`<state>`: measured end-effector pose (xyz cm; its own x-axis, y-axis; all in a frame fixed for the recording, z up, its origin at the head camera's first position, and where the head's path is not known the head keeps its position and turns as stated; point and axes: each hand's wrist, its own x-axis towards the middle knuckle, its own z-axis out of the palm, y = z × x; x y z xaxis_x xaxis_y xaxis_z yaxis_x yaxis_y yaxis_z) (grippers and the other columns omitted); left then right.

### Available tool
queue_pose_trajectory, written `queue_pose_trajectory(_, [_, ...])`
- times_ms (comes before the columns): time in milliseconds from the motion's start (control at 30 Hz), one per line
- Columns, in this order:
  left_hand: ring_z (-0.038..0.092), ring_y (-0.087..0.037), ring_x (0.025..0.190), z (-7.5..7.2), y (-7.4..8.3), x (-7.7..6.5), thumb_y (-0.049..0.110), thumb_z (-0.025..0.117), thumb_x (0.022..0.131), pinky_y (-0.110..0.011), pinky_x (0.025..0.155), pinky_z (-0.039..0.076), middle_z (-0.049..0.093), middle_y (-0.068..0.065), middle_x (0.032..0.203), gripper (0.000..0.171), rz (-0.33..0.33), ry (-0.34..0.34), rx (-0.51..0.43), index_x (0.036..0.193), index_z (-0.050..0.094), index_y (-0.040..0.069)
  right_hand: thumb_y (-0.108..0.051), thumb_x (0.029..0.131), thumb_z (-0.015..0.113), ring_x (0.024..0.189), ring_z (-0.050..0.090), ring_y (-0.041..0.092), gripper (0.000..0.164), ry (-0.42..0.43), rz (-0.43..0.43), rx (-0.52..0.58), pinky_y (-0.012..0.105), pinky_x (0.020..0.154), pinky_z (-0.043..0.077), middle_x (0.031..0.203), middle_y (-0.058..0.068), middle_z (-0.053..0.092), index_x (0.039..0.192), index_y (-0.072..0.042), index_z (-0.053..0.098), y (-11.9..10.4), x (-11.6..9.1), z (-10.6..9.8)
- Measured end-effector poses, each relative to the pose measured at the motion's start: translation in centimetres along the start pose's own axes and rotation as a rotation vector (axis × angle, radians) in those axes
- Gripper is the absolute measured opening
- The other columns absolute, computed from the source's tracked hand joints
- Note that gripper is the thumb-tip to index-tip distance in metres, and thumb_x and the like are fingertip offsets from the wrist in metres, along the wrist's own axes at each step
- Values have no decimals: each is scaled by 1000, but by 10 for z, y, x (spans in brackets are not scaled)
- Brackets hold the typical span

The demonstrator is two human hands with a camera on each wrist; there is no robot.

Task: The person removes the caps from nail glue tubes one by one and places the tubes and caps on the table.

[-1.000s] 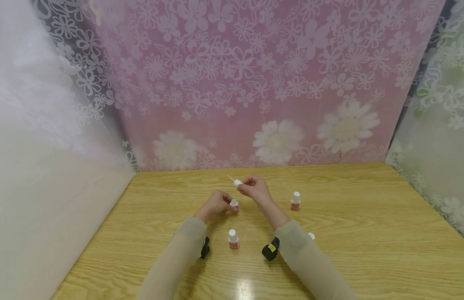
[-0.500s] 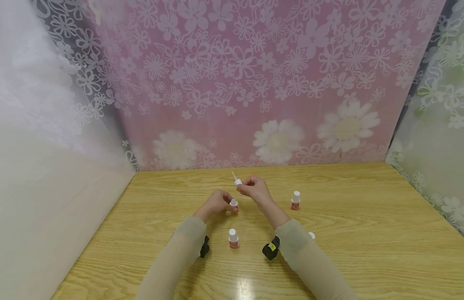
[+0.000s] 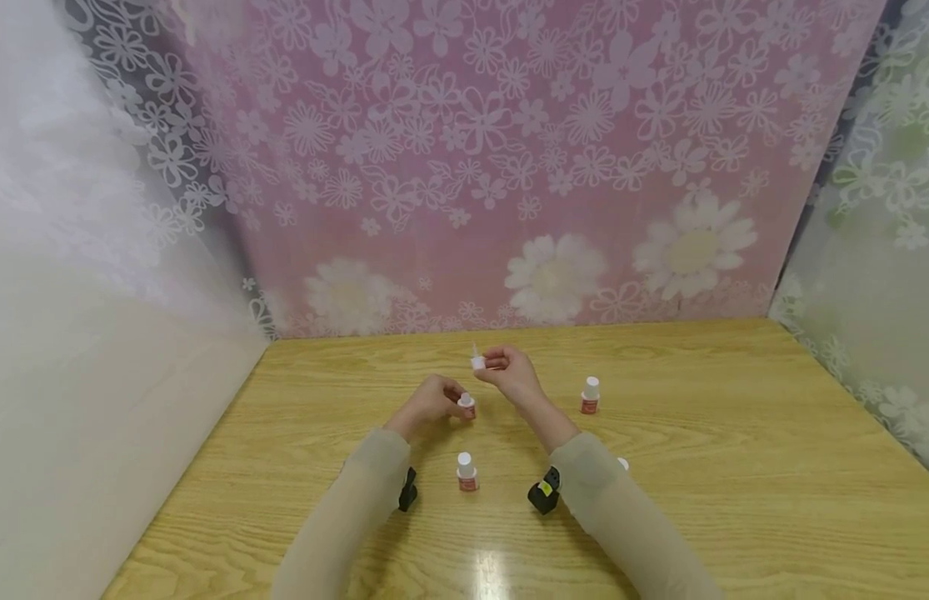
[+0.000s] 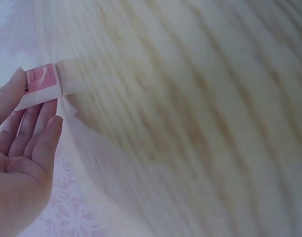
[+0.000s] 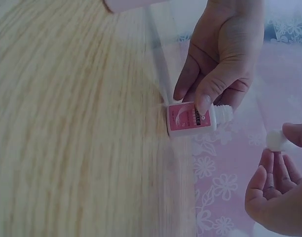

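My left hand [image 3: 434, 398] holds a small white glue bottle [image 3: 466, 407] with a pink label, standing on the table. Its cap is off, and the threaded neck of the bottle [image 5: 190, 118] shows in the right wrist view. Thumb on one side and fingers on the other pinch it in the left wrist view. Just beyond and slightly right, my right hand [image 3: 512, 375] pinches the white brush cap [image 3: 478, 363] above the table. The thin brush stem points upward in the head view; in the right wrist view it cannot be made out.
A capped bottle [image 3: 467, 472] stands nearer, between the forearms. Another capped bottle [image 3: 590, 396] is to the right of my right hand. The white top of a further bottle [image 3: 623, 463] peeks out behind the right sleeve. A pink floral curtain [image 3: 554, 275] hangs at the table's back edge.
The brush cap has turned in my right hand, its stem going from leaning left to nearly upright. My left hand still holds the bottle in the same place.
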<state>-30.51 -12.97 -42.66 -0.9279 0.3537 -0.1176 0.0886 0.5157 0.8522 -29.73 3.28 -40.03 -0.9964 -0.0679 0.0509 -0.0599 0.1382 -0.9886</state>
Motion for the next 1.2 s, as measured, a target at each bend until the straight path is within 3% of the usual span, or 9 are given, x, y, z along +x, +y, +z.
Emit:
queue_pose_trajectory(333, [58, -12, 75, -2, -3, 3, 4, 73, 71, -27, 68, 43, 66, -5, 78, 18, -15, -8, 13, 87, 65, 1, 0, 76, 66, 84, 54, 25, 30, -35, -42, -112, 33, 73, 46, 93, 15, 57, 104, 5, 56, 4, 1, -1])
queue_pose_trajectory(600, [56, -12, 75, -3, -1, 1, 3, 72, 72, -28, 70, 43, 65, -3, 77, 15, -12, 15, 42, 85, 66, 1, -3, 73, 68, 76, 54, 21, 20, -88, -49, -293, 30, 64, 45, 82, 10, 58, 90, 1, 58, 8, 4, -6])
queue_pose_trajectory(867, [58, -14, 76, -3, -2, 1, 0, 71, 71, -30, 75, 43, 65, -6, 77, 15, -15, 5, -6, 85, 65, -1, -1, 70, 71, 70, 52, 18, 17, -175, -63, -505, 30, 64, 44, 75, 6, 57, 83, 0, 59, 13, 7, -5])
queue_pose_trajectory(1200, [59, -13, 75, -4, -6, 2, -2, 70, 71, -27, 68, 44, 65, -8, 79, 16, 2, -9, -34, 86, 64, -3, 4, 67, 71, 66, 47, 17, 16, -235, -49, -587, 28, 60, 41, 71, 5, 54, 78, -1, 59, 15, 8, -4])
